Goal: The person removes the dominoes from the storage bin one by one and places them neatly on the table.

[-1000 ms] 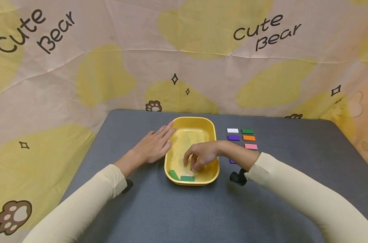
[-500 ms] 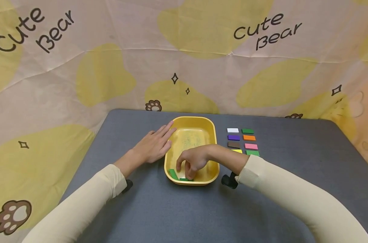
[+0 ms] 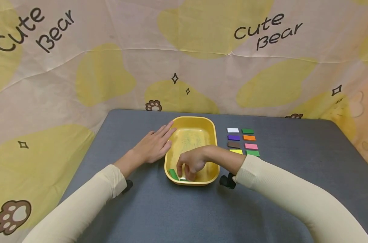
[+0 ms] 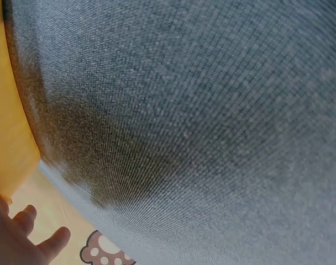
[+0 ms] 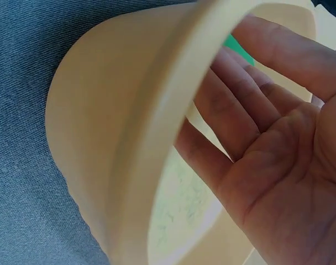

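A yellow plastic basin (image 3: 199,125) stands in the middle of the table. My left hand (image 3: 154,144) lies with straight fingers along its left rim. Inside the basin's near end, my right hand (image 3: 192,162) reaches down and pinches a flat green block (image 5: 241,51) between thumb and fingertips; most of that block is hidden by the fingers in the head view. Just left of it, a second green block (image 3: 173,174) rests slanted in the near left corner. In the right wrist view, the basin's wall covers some of the fingertips.
Right of the basin, several flat blocks lie in two columns on the grey table (image 3: 159,212), among them a white block (image 3: 232,130), an orange block (image 3: 249,138) and a pink block (image 3: 251,146). A patterned cloth (image 3: 202,81) hangs behind the table.
My right hand has moved down and left to the near end of the basin, and its fingers have closed over the green block there. The left hand has stayed still.
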